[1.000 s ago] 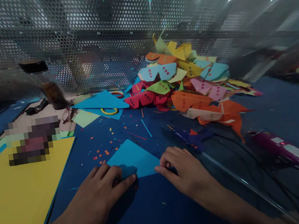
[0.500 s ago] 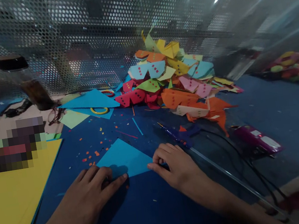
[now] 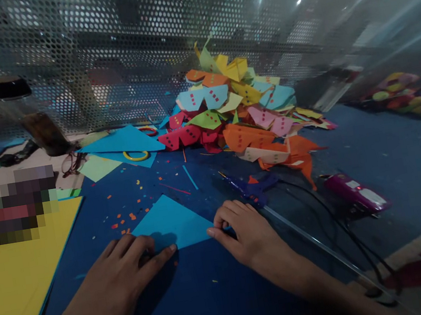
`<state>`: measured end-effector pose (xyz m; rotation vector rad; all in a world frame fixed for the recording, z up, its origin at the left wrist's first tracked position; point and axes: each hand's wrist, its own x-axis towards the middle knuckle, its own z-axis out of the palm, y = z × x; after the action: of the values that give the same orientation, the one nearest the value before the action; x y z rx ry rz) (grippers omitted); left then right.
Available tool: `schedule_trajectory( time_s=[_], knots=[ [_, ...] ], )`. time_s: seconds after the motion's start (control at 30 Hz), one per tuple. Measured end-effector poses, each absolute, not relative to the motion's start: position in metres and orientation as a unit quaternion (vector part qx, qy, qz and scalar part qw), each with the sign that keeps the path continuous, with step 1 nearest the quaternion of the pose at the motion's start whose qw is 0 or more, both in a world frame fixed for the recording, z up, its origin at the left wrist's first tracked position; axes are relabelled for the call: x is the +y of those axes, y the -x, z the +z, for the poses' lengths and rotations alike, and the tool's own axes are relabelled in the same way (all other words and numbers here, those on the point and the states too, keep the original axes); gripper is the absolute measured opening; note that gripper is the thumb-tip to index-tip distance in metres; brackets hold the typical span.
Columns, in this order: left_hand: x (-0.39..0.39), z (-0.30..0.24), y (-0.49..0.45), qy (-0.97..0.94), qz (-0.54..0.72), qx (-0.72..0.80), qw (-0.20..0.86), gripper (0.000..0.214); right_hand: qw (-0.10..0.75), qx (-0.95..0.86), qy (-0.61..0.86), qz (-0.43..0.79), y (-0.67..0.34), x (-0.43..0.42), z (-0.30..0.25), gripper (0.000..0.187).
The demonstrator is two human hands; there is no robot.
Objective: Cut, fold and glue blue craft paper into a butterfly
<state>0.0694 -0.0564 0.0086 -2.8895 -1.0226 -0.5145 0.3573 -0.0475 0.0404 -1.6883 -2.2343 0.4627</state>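
Note:
A blue sheet of folded paper [image 3: 175,221] lies on the blue tabletop in front of me, its peak pointing away. My left hand [image 3: 131,263] covers its left corner, fingers curled and thumb stretched along the near edge. At the opposite corner, my right hand [image 3: 240,232] has thumb and bent fingers closed on the paper. Just beyond the right hand lies a dark blue glue gun [image 3: 253,190] with a long clear glue stick [image 3: 310,235] coming out of its back.
Folded paper butterflies [image 3: 242,107] form a colourful heap ahead. Yellow sheets [image 3: 22,278] lie left. A dark-capped bottle [image 3: 42,128], blue paper [image 3: 124,142] and yellow-handled scissors [image 3: 136,155] are behind. A purple box [image 3: 356,193] with cables sits right. Paper scraps [image 3: 126,218] dot the table.
The whole view has shifted slightly, so the surroundings appear a little further left. Both hands keep almost the same hold on the blue paper.

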Motion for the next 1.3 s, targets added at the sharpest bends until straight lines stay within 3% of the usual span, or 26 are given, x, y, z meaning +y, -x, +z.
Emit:
schedule_trajectory(
  time_s=[1.3],
  knots=[
    [-0.055,0.006,-0.068,0.927,-0.187,-0.324,0.018,0.062,0.226,-0.782,0.565,0.134,-0.37,-0.055,0.03,0.016]
  ],
)
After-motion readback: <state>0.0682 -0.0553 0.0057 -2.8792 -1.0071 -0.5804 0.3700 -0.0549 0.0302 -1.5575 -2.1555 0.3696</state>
